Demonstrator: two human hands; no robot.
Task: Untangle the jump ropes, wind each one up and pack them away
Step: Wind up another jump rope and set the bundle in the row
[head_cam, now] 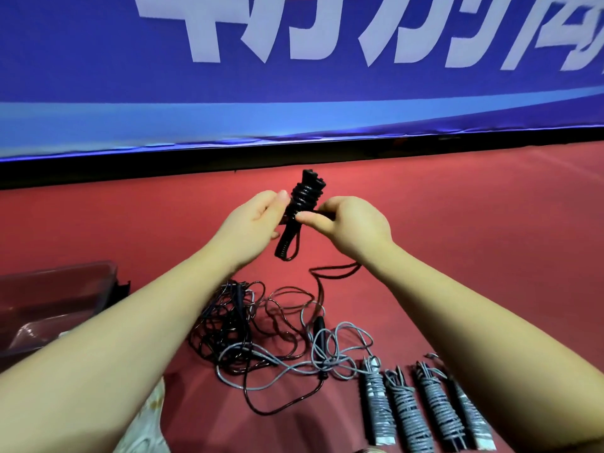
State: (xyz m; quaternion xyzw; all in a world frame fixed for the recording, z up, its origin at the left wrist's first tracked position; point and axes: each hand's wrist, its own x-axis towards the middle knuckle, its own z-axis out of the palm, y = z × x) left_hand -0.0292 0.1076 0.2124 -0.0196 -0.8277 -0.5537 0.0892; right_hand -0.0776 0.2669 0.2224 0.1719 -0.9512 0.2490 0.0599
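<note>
Above the red floor, the left hand is gripping a black jump rope, cord wound tightly round its upright handles, while the right hand is pinching the cord.

A red sports floor runs back to a blue banner bearing large white lettering. A lighter blue stripe crosses its lower part, and a black strip lines its foot. The light is even.
</note>
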